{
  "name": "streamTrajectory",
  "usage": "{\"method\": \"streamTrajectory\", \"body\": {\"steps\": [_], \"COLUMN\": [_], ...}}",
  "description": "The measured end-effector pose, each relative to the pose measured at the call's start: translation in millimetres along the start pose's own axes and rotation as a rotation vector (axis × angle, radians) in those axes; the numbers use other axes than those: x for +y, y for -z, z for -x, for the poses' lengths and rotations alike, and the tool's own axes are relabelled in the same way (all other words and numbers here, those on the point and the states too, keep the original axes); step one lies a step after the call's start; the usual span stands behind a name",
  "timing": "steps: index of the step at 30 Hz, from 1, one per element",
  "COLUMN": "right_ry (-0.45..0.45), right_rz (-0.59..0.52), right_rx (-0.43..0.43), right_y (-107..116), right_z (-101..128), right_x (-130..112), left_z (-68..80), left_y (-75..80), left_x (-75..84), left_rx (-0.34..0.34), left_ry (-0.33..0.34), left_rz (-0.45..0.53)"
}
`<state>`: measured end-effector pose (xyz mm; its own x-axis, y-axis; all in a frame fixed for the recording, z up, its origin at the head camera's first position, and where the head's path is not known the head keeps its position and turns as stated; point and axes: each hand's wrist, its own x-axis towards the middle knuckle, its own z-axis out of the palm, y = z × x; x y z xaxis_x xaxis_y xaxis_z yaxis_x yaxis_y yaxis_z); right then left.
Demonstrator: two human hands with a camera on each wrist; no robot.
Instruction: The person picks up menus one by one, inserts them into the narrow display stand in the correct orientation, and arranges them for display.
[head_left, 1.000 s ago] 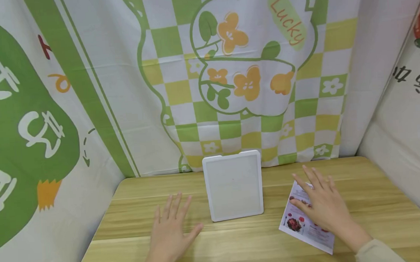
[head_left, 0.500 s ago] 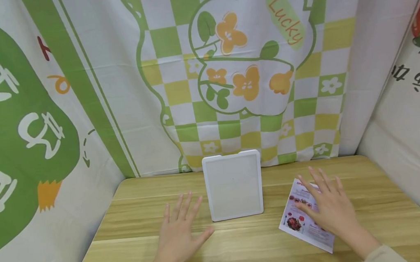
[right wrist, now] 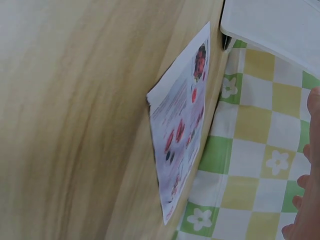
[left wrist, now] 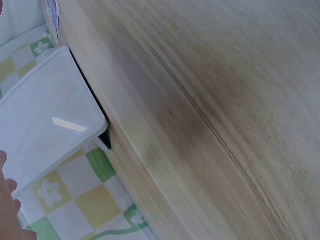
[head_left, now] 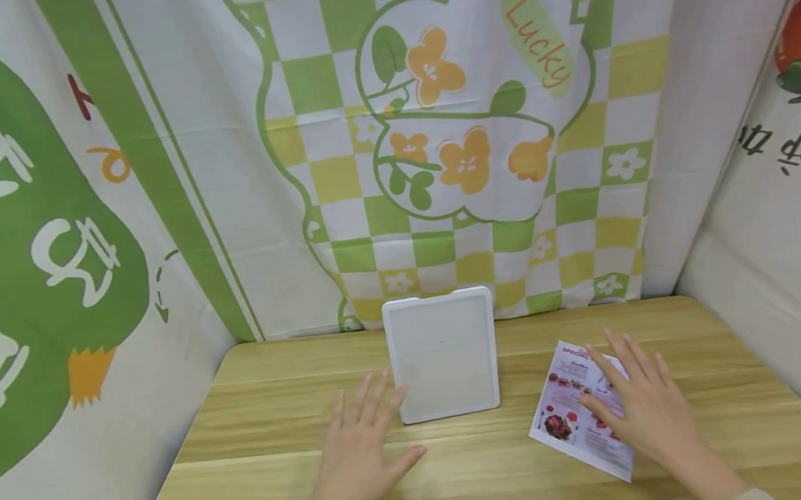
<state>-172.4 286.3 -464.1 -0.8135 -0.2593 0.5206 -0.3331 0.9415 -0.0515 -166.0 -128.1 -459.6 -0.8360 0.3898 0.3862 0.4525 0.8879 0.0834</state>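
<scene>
Wooden table (head_left: 258, 418) has curtains (head_left: 181, 244) tight on 3 sides, with open wood mostly on my side and far left. White tray (head_left: 442, 354) sits mid-table, long axis running away from me. The leaflet (head_left: 567, 413) lies right of it, tilted, top pointing away. My left hand (head_left: 363, 457) is flat, fingers spread, just beside the tray's near corner. My right hand (head_left: 645, 411) rests spread on the leaflet.
</scene>
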Motion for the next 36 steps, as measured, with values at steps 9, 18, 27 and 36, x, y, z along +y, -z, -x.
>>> {"method": "streamTrajectory", "body": {"steps": [9,18,27,36], "right_ry": [-0.041,-0.053,-0.055,-0.060], "right_rz": [-0.019,-0.018,-0.025,-0.034], "right_rx": [-0.021,-0.034,-0.019,-0.026], "right_y": [0,2,1,2], "right_z": [16,27,36,43], "right_x": [12,17,24,25], "left_z": [-8.3,-18.3,-24.3,-28.5], "left_y": [-9.0,-8.9,-16.6,-23.9], "left_x": [12.7,25.3,36.6,42.3], "left_rx": [0.030,-0.027,-0.051,-0.061], "left_ry": [-0.079,-0.093,-0.108,-0.129], "left_rz": [-0.010,-0.068,-0.064,-0.055]}}
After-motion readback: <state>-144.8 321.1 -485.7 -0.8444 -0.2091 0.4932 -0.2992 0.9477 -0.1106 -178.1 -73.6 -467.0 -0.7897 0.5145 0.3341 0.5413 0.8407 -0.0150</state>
